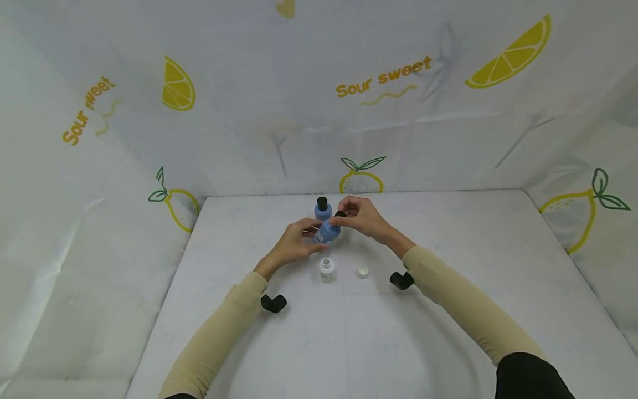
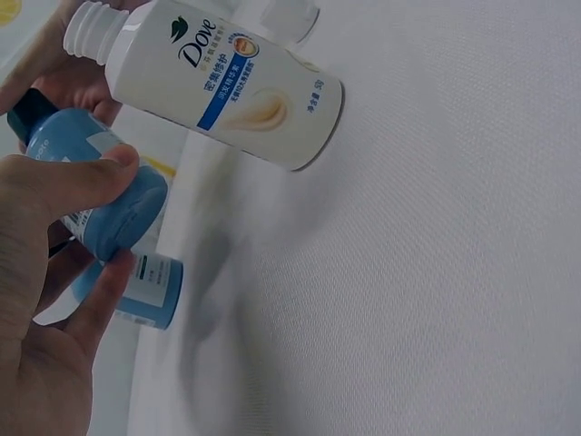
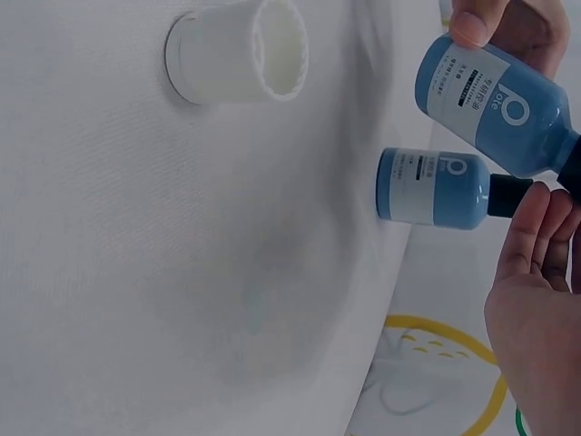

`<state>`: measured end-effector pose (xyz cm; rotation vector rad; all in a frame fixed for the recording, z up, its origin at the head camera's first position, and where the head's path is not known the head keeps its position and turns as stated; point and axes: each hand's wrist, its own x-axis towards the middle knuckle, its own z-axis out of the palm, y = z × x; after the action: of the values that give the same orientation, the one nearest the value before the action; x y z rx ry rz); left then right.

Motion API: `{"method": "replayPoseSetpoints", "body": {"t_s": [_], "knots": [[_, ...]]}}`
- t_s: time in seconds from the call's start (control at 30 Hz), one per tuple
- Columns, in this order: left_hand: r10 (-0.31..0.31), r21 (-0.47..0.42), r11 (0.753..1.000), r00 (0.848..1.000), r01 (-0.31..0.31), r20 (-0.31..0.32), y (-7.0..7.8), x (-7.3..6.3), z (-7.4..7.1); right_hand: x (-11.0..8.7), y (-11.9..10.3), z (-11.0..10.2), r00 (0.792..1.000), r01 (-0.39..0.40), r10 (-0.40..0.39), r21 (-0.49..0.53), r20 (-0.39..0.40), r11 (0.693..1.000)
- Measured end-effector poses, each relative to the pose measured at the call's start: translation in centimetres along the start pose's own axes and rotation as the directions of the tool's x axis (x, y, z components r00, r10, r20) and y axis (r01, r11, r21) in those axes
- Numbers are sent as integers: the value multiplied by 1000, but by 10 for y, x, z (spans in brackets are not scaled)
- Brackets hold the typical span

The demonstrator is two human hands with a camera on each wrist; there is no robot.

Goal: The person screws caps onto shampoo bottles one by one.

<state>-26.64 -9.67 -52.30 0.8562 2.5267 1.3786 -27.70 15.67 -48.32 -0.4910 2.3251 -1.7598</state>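
A blue bottle [image 1: 327,231] with a black cap [image 1: 340,214] is held tilted above the table. My left hand [image 1: 295,241] grips its body, with the thumb and fingertips on opposite sides in the left wrist view. At the cap end, my right hand [image 1: 363,217] pinches the black cap. Behind them stands a second, similar blue bottle [image 3: 434,188], upright with its black cap on. Nearer the person is an uncapped white Dove bottle [image 2: 222,82], its threaded neck bare. To its right lies a white cap [image 1: 363,272], open side up.
Two black bent pieces [image 1: 273,303] show beside the forearms, one at each sleeve. The white table [image 1: 344,343] meets a white curtain [image 1: 309,138] printed with lemons at its back edge.
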Motion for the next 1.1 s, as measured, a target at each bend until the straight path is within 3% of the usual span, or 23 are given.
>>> {"method": "replayPoseSetpoints", "body": {"t_s": [0.5, 0.7, 0.87, 1.1], "knots": [[20, 8, 1000, 1000, -20, -5, 1, 2, -1, -1, -2, -2, 1000, -1, 1, -20, -29, 1000], [10, 2, 1000, 1000, -10, -5, -1, 1, -1, -5, -1, -12, 997, 17, -23, 84, 69, 996], [4, -15, 1000, 1000, -4, -6, -2, 0, -1, -3, 4, -18, 984, 54, -74, 122, 163, 991], [14, -15, 1000, 1000, -14, -13, -2, -2, -1, -3, 3, -19, 977, 33, -62, 141, 203, 989]]}}
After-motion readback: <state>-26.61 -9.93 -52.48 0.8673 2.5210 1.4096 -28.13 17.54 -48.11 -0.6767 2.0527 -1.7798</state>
